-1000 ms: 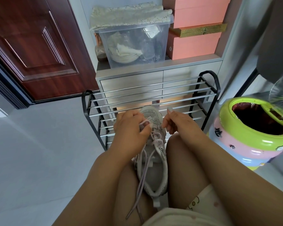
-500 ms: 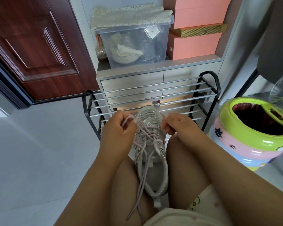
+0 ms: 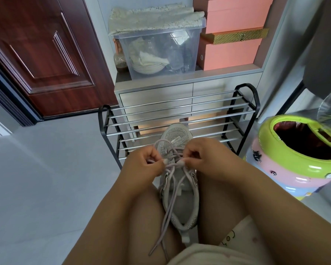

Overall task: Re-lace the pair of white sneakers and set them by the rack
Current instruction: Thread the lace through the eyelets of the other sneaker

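One pale grey-white sneaker [image 3: 178,203] is wedged between my knees, toe pointing away toward the rack. Its pale lilac lace [image 3: 167,213] crosses the upper eyelets, and loose ends trail down past the heel. My left hand [image 3: 144,163] pinches the lace at the sneaker's left side. My right hand [image 3: 203,159] pinches the lace at the right side, fingertips nearly meeting the left hand over the tongue. The black and chrome shoe rack [image 3: 180,115] stands just beyond the toe. A second sneaker is not in view.
A grey cabinet [image 3: 155,92] behind the rack carries a clear storage bin [image 3: 161,48] and pink boxes [image 3: 229,52]. A red-brown door [image 3: 46,54] is at the left. A green and pink bin [image 3: 294,153] stands at the right. Grey floor [image 3: 46,188] spreads to the left.
Both hands have come inward and lower over the middle of the sneaker. The left hand has drawn the lace across from the left side to meet the right hand.
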Available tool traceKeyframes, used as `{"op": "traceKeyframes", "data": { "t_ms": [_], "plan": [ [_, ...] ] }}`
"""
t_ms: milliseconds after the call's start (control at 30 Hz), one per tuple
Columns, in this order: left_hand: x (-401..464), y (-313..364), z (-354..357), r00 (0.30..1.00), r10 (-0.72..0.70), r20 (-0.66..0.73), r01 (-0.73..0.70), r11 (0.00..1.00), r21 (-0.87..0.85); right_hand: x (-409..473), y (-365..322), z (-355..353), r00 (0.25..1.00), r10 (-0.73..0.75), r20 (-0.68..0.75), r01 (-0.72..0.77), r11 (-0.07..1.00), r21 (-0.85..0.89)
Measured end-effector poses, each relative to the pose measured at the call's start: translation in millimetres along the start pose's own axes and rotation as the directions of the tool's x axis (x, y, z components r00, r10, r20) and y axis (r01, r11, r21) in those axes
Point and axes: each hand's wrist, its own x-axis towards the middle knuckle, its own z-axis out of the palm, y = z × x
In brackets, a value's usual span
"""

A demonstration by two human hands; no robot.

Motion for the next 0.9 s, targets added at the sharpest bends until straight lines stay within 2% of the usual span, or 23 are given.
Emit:
{"op": "traceKeyframes", "data": {
  "t_ms": [67,100,167,200,233,267,300,367,433,467,533,600,667,733,767,800,833,867,900],
  "plan": [
    [0,-2,1,0.997,0.005,0.083,-0.001,0.999,-0.053,-1,5,1,0.997,0.07,0.038,-0.077,0.959,0.271],
    [1,-3,2,0.993,0.002,0.116,0.008,0.997,-0.083,-2,8,2,0.992,0.105,0.074,-0.128,0.872,0.473],
    [1,-4,2,0.991,-0.004,0.136,0.022,0.991,-0.13,-2,18,3,0.982,0.111,0.15,-0.186,0.559,0.808],
    [1,-4,1,0.992,-0.008,0.124,0.027,0.988,-0.149,-2,22,2,0.981,0.09,0.172,-0.194,0.415,0.889],
    [1,-4,1,0.994,-0.016,0.105,0.033,0.986,-0.164,-1,25,2,0.98,0.077,0.181,-0.196,0.344,0.918],
    [1,-4,1,0.996,-0.025,0.084,0.039,0.984,-0.173,-1,26,2,0.979,0.081,0.187,-0.203,0.343,0.917],
    [2,-4,2,0.997,-0.032,0.065,0.043,0.983,-0.177,-1,25,2,0.978,0.1,0.184,-0.209,0.407,0.889],
    [2,-3,3,0.998,-0.044,0.043,0.052,0.982,-0.18,0,19,2,0.978,0.131,0.159,-0.206,0.611,0.764],
    [3,-2,4,0.998,-0.045,0.052,0.054,0.981,-0.186,0,10,3,0.983,0.118,0.139,-0.18,0.758,0.626],
    [4,-2,5,0.997,-0.041,0.06,0.051,0.981,-0.189,0,4,3,0.987,0.104,0.123,-0.155,0.826,0.542],
    [4,-2,6,0.997,-0.026,0.075,0.04,0.98,-0.194,1,-5,4,0.995,0.076,0.069,-0.092,0.96,0.264],
    [4,-4,5,0.995,-0.007,0.099,0.026,0.981,-0.193,2,-7,6,0.998,0.051,0.043,-0.052,0.998,0.02],
    [3,-5,5,0.992,0.013,0.124,0.011,0.982,-0.187,3,-6,4,0.998,0.059,0.033,-0.057,0.997,-0.045],
    [3,-6,5,0.989,0.023,0.143,0.004,0.983,-0.184,4,1,2,0.995,0.089,0.042,-0.09,0.995,0.035],
    [3,-6,5,0.989,0.028,0.146,-0.001,0.984,-0.181,3,4,1,0.993,0.107,0.053,-0.115,0.979,0.17],
    [3,-7,4,0.989,0.035,0.143,-0.008,0.984,-0.179,2,9,1,0.99,0.119,0.074,-0.138,0.919,0.369],
    [2,-7,4,0.99,0.042,0.135,-0.016,0.983,-0.185,1,14,1,0.989,0.115,0.098,-0.15,0.787,0.599],
    [2,-8,3,0.991,0.047,0.122,-0.022,0.98,-0.197,0,19,1,0.989,0.096,0.109,-0.144,0.575,0.805],
    [2,-8,3,0.993,0.049,0.107,-0.026,0.977,-0.214,0,25,1,0.99,0.09,0.107,-0.132,0.358,0.924]
  ]
}}
